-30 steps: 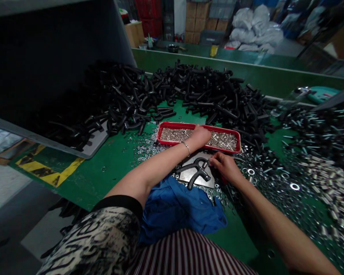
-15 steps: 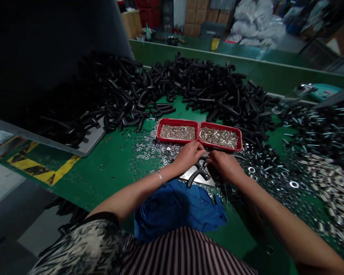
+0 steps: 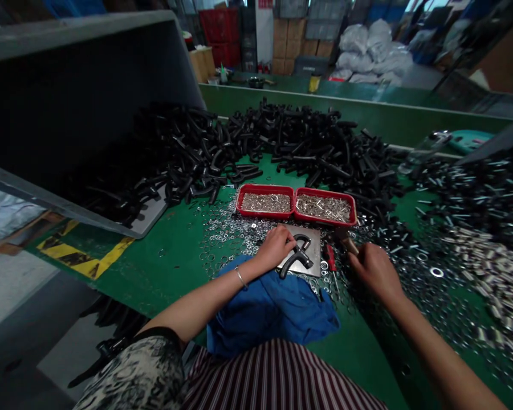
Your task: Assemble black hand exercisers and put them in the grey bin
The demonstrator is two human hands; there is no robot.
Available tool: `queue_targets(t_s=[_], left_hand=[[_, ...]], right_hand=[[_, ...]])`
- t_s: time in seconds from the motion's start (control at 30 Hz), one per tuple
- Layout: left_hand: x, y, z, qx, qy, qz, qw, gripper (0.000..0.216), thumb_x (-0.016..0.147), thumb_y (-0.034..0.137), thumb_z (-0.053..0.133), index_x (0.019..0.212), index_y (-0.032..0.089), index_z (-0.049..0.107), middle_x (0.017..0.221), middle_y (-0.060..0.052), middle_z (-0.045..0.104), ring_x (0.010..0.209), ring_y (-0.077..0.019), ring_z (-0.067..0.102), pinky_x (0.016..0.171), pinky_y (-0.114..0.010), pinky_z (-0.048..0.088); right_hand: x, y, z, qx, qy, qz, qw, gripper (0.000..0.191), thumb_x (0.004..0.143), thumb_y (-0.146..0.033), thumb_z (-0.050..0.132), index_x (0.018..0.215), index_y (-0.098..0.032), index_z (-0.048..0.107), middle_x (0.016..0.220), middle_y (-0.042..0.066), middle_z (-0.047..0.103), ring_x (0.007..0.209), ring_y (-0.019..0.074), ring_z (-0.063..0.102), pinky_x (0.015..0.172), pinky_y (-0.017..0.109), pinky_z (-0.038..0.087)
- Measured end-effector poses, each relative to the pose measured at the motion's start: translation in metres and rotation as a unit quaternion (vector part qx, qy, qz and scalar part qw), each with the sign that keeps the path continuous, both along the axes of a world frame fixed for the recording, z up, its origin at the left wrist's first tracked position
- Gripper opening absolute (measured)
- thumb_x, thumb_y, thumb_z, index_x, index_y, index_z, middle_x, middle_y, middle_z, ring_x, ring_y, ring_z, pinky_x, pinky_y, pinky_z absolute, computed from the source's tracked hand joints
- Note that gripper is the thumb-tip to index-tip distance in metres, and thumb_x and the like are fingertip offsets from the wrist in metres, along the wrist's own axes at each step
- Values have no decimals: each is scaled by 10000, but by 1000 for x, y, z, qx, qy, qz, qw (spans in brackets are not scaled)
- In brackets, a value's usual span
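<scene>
My left hand (image 3: 277,246) rests with curled fingers on a black bent rubber hose piece (image 3: 297,257) that lies on a small metal plate (image 3: 310,261). My right hand (image 3: 374,269) is off to the right of the plate, closed around a wooden tool handle (image 3: 346,240). A red-handled screwdriver (image 3: 330,257) lies between the plate and that hand. Just beyond the plate stands a red two-compartment tray (image 3: 296,203) filled with small shiny metal parts.
A large heap of black hoses (image 3: 256,145) covers the back of the green table (image 3: 171,250). Loose washers (image 3: 226,233) lie around the plate, more metal parts (image 3: 487,267) at the right. A blue cloth (image 3: 269,310) lies on my lap. A grey bin wall (image 3: 89,85) stands at the left.
My left hand came back from the red tray to the hose on the plate. My right hand left the hose, moved right and now grips a wooden handle.
</scene>
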State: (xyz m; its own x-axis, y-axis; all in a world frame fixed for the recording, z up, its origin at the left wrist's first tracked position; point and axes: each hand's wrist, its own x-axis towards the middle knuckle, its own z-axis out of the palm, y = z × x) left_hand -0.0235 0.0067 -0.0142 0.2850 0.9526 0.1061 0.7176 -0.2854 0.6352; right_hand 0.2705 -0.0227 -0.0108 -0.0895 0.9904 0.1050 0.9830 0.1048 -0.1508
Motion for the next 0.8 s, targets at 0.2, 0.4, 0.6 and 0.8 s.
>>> queue_targets(t_s=[0.2, 0.4, 0.6, 0.8], left_hand=[[5, 7, 10, 102, 156, -127, 974, 175, 960, 221, 498, 928, 119, 636, 998, -111, 615, 998, -248, 570, 899, -385, 452], [5, -1, 17, 149, 233, -193, 942, 259, 999, 216, 397, 982, 126, 639, 1007, -113, 617, 1001, -259, 569, 892, -406, 458], [0, -35, 12, 102, 151, -75, 980, 487, 900, 408, 624, 1300, 151, 519, 1272, -150, 549, 1161, -323, 512, 997, -487, 445], [3, -37, -3, 83, 93, -27, 992, 812, 880, 313, 626, 1506, 106, 154, 1284, -196, 529, 1234, -353, 489, 1079, -560, 380]], right_hand=[[-18, -18, 29, -58, 182, 48, 981, 359, 970, -452, 429, 1215, -200, 501, 942, 109, 702, 727, 251, 664, 641, 337, 482], [-44, -13, 41, -76, 140, 96, 982, 326, 1003, -378, 376, 1217, -214, 559, 1116, 134, 712, 893, 282, 699, 731, 353, 499], [-46, -13, 52, -90, 179, 132, 971, 352, 1002, -374, 410, 1269, -209, 571, 1058, 105, 740, 869, 251, 712, 717, 322, 522], [-66, -22, 50, -97, 123, 179, 971, 341, 1005, -332, 398, 1258, -195, 580, 1127, 136, 721, 910, 263, 717, 731, 339, 535]])
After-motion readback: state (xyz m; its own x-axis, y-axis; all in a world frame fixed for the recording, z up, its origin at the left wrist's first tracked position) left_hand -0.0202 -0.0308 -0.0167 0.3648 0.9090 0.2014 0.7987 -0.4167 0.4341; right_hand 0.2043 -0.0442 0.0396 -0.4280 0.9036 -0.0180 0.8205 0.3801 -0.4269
